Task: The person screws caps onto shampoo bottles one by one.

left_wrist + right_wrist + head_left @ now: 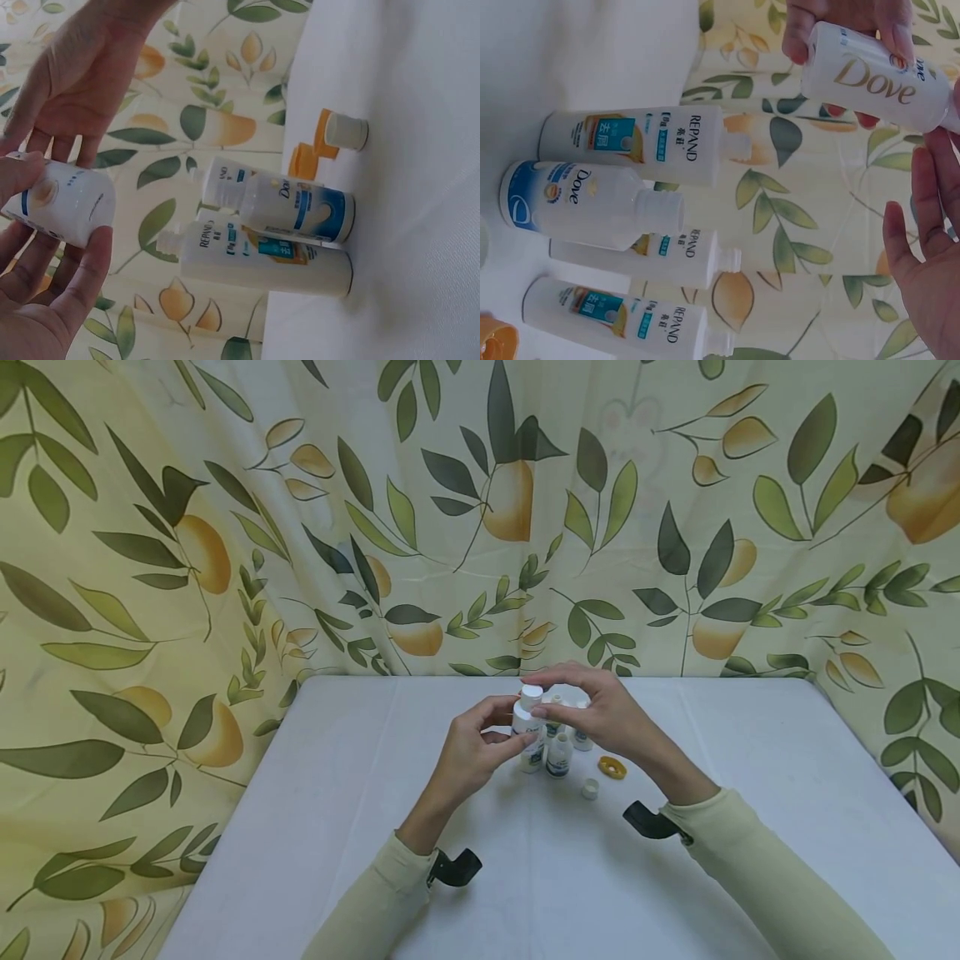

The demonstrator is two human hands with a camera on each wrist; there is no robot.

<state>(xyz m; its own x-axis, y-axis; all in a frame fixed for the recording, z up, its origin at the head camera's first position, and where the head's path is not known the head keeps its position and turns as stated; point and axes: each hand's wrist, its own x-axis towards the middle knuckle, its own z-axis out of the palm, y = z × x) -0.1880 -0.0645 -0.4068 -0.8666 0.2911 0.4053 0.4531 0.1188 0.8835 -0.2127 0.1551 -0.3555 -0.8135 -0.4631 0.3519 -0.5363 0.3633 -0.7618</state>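
Note:
My left hand (474, 747) grips a white Dove bottle (874, 79) raised above the table, fingers and thumb wrapped about its body. Over its top, my right hand (603, 706) holds the white cap (531, 695) between thumb and fingers. In the right wrist view the cap is mostly cut off by the frame edge and the fingers. Just beyond the hands stand several uncapped bottles: a white-and-blue Dove bottle (592, 202) and white REPAND bottles (630, 142) with teal labels.
On the white table (360, 777), a loose white cap (590, 789) lies nearer me than the bottles. Yellow-orange caps (612, 767) lie to their right. Behind the table hangs a leaf-patterned curtain (465, 593).

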